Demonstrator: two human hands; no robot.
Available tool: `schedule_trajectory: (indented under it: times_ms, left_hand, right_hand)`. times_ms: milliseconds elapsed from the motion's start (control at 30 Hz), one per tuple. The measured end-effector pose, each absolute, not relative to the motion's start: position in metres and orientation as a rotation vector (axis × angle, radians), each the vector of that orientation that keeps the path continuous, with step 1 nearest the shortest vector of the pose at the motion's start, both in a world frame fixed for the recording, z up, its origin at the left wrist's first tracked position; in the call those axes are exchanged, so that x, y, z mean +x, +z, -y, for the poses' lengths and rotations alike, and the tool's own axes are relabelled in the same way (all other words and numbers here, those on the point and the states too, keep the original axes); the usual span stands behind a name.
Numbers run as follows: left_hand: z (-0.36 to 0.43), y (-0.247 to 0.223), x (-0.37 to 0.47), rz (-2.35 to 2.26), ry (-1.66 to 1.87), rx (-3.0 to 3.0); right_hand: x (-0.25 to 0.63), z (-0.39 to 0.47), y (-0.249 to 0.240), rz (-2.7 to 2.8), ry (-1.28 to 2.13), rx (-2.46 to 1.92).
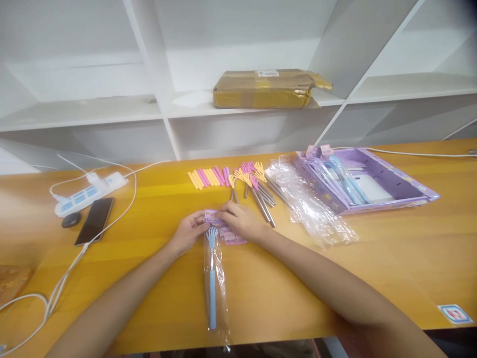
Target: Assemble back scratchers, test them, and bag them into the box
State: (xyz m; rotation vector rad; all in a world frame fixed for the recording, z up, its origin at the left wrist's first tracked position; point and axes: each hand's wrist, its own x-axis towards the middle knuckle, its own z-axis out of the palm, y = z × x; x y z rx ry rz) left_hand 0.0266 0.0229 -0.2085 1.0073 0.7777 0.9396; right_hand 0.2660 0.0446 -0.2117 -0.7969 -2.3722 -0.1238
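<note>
A blue back scratcher (212, 293) lies in a clear plastic bag (220, 283) in front of me, its claw end pointing away. At the bag's top is a pink and purple header card (211, 216). My left hand (189, 231) pinches the card's left side between thumb and fingers. My right hand (240, 219) is closed at the card's right side, its fingertips partly hidden. Under the right hand lie more printed cards (233, 236). Just beyond are back scratcher heads with metal rods (263, 199) in pink and yellow, and a row of pink, purple and yellow handle tubes (208, 177).
A pile of clear bags (313, 209) lies to the right, beside a purple box (406, 186) holding bagged blue scratchers. On the left are a power strip (91, 195), a phone (95, 220), a black mouse-like object (71, 220) and white cables. A taped carton (263, 90) sits on the shelf.
</note>
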Motion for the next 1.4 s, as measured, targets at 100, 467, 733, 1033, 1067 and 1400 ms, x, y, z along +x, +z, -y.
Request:
schedule_trajectory:
  times_ms: [100,467,733,1033,1067,1400]
  left_hand:
    - [-0.022,-0.207,0.027,-0.775,0.930,1.005]
    - [-0.021,-0.205,0.027,-0.775,0.922,0.985]
    - [-0.020,-0.202,0.026,-0.765,0.934,0.952]
    - [-0.020,-0.195,0.030,-0.778,1.025,0.900]
    - [-0.020,-0.194,0.030,-0.781,1.027,0.898]
    - [-0.023,-0.204,0.031,-0.889,1.074,0.906]
  right_hand:
    - [0.266,-0.045,-0.212,2.389,-0.060,-0.830]
    - [0.261,-0.040,-0.199,2.354,0.332,-1.019]
    - [0.257,-0.036,-0.193,2.319,0.427,-1.064]
    - [0.257,-0.030,-0.201,2.356,0.186,-1.022]
    - [0.257,-0.030,-0.203,2.357,0.156,-1.014]
    - [0.254,-0.035,-0.211,2.477,-0.092,-0.785]
